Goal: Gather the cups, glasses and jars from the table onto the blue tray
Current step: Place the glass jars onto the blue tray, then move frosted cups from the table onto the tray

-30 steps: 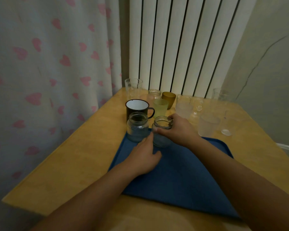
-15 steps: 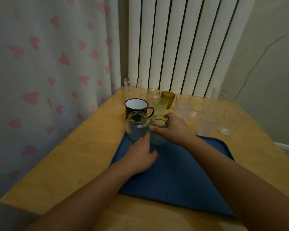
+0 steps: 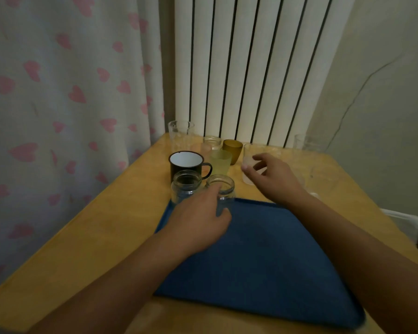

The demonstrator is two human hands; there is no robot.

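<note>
Jars first: two clear glass jars stand at the far left corner of the blue tray (image 3: 263, 256), the left jar (image 3: 185, 188) and the right jar (image 3: 223, 192) side by side. And there's the change — the right hand (image 3: 274, 180) has let go of the right jar, which it gripped half a second ago, and has swung out toward the frosted glass (image 3: 249, 162) on the table, fingers spread and curled, thumb almost on it. So that jar counts as delivered, I'd say, and the next pickup is underway. The left hand (image 3: 198, 220) remains on the right jar, thumb and fingers wrapped loosely round its side, steadying it. The enamel mug (image 3: 186, 165), yellow-green tumbler (image 3: 220, 162) and amber cup (image 3: 232, 148) wait behind.
</note>
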